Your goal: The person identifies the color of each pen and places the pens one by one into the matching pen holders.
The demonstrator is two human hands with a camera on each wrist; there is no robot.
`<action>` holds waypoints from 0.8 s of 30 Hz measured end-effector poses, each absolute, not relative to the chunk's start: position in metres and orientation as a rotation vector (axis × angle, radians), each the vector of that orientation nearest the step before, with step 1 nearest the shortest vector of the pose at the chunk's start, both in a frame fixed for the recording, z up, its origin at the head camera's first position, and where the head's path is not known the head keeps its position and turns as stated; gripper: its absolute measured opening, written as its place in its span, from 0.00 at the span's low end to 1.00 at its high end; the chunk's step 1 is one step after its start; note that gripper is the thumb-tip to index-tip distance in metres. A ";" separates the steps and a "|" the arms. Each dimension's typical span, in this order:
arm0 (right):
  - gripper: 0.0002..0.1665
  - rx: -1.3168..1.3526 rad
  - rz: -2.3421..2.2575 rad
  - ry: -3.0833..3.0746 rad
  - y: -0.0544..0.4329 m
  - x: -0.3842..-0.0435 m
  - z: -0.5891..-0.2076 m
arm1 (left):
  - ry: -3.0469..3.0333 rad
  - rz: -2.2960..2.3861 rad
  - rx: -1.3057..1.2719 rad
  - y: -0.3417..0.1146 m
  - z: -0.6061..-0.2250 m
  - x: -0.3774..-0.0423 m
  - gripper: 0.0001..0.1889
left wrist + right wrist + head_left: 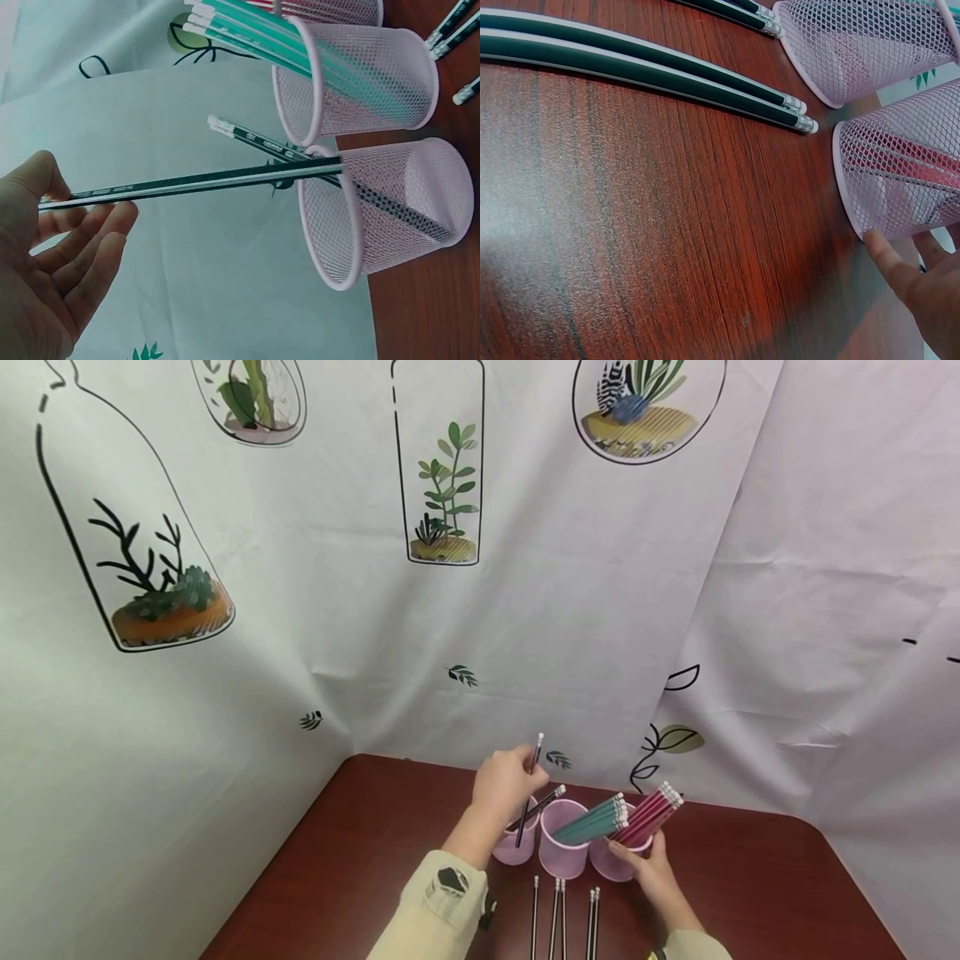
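Note:
My left hand pinches a black-and-white striped pencil near its eraser end. The pencil's lower end overlaps the rim of the left pink mesh pencil cup; in the left wrist view I cannot tell whether it is inside. Another dark pencil leans in that cup. Teal pencils fill part of the middle cup, and red pencils stand in the right cup. My right hand holds this right cup at its side, thumb toward the front.
Several black striped pencils lie in front of the cups on the reddish-brown table, erasers toward the cups. Behind the table hangs a white cloth printed with plants in jars. The three cups stand side by side near it.

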State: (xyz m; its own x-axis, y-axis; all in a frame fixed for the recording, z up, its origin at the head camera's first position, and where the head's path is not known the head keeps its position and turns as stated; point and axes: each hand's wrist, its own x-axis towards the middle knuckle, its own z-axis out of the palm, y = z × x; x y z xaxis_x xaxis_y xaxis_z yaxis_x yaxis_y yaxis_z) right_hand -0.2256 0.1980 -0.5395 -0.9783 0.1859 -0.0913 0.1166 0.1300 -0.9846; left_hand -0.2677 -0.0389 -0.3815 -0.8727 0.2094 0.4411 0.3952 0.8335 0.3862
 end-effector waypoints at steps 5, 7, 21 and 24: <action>0.53 -0.308 2.019 -2.310 0.199 -0.226 -0.541 | -2.506 -0.633 -0.479 -0.036 -0.380 -0.271 0.09; 0.52 -0.310 2.017 -2.301 0.199 -0.226 -0.541 | -2.458 -0.599 -0.495 -0.036 -0.383 -0.273 0.09; 0.54 -0.315 2.058 -2.269 0.198 -0.225 -0.541 | -2.466 -0.313 -0.665 -0.041 -0.448 -0.278 0.09; 0.53 -0.311 2.066 -2.266 0.198 -0.225 -0.541 | -2.468 -0.260 -0.708 -0.043 -0.461 -0.279 0.10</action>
